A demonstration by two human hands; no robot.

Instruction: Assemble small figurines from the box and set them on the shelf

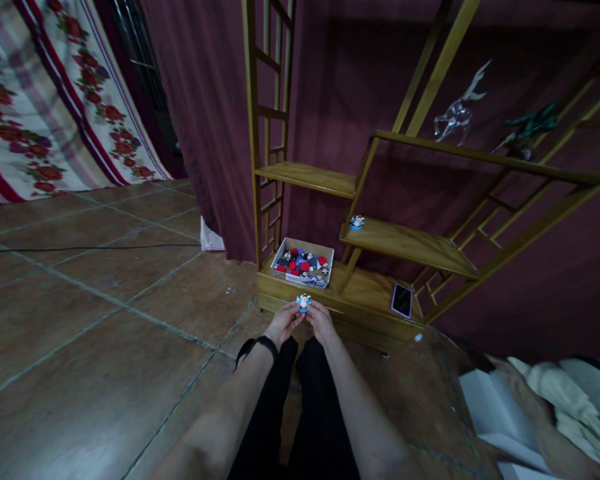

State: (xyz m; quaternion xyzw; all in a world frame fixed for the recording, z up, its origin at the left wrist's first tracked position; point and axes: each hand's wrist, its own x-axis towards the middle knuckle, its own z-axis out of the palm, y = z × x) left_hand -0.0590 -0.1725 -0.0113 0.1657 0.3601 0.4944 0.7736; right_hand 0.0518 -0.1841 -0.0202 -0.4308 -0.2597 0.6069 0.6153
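From the head view, taking the held piece as the middle of the clock, the left hand [283, 323] and the right hand [321, 321] meet in front of the person, both pinching one small blue-based figurine [304, 303] upright between their fingertips, the gap between them no wider than the toy. A black band [266, 344] circles the left wrist toward 7 o'clock, and dark-trousered legs [320, 400] lie at 6. At 12, just beyond the fingers, an open box [310, 245] full of red, black and blue toys [293, 266] sits on the base of a wooden shelf unit [251, 133]. Near 1 o'clock, a similar blue-based figure [357, 223] stands at the left end of a short shelf [405, 247]. Higher in that direction, a clear deer ornament [454, 120] stands on an upper shelf [420, 145], with a dark green ornament [533, 127] at 2. A phone [401, 301] lies on the base at 3. Pale cloth [570, 397] and a white carton [497, 407] are at 4, while floral fabric [55, 100] hangs at 10 above the tiled floor [95, 287].
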